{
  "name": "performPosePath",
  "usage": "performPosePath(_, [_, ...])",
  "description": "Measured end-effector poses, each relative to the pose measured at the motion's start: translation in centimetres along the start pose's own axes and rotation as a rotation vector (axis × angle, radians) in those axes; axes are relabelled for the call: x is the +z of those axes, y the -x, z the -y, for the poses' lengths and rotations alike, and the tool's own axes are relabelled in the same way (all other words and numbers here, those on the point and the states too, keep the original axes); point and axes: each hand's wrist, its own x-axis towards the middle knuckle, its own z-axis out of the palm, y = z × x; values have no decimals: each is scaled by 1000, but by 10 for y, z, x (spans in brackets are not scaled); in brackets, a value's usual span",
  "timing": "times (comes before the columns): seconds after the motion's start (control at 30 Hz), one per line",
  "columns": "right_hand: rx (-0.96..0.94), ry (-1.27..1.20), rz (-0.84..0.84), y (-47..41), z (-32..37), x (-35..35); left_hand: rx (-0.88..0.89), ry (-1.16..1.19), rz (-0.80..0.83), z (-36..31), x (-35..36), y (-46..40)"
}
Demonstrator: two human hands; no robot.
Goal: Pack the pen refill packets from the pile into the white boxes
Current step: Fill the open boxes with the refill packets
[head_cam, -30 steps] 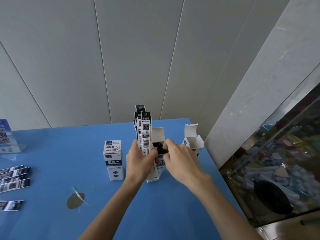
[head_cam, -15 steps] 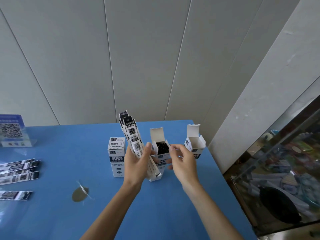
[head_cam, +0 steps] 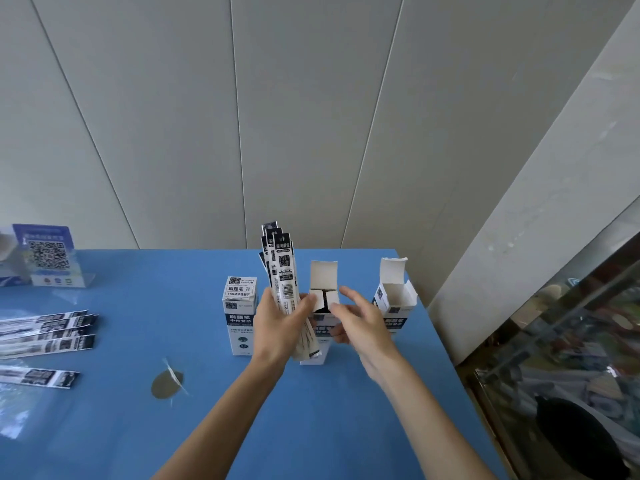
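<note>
Gripping refill packets (head_cam: 282,282) — left hand (head_cam: 277,323) beside open box (head_cam: 323,299).

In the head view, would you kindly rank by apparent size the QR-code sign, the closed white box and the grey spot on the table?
1. closed white box
2. QR-code sign, close to the box
3. grey spot

Shop, QR payment sign (head_cam: 48,254), glass display case (head_cam: 568,358)

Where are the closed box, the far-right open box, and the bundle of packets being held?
closed box (head_cam: 239,317): head view, front face.
far-right open box (head_cam: 394,299): head view, inside wall.
bundle of packets (head_cam: 282,271): head view, upper printed part.
</note>
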Motion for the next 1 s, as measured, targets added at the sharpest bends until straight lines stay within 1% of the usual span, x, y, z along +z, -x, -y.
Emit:
performPosePath(0.13, [-40,99,75,-5,8,2,12,-30,-24,-2,0,-7])
performPosePath(0.33, [-176,124,161,-7,7,1,18,-9,-59,-4,-2,-11])
performPosePath(0.47, [-223,140,183,-8,1,-2,40,-19,-64,-4,-2,-10])
performPosePath(0.67, [-309,158,55,-13,-10,4,41,-30,-31,-5,-2,-10])
performPosePath(0.83, [-301,168,50,-12,-12,4,68,5,13,-7,-6,-4])
performPosePath(1.0, [-273,119,60,-12,-13,6,79,26,51,-9,-9,1])
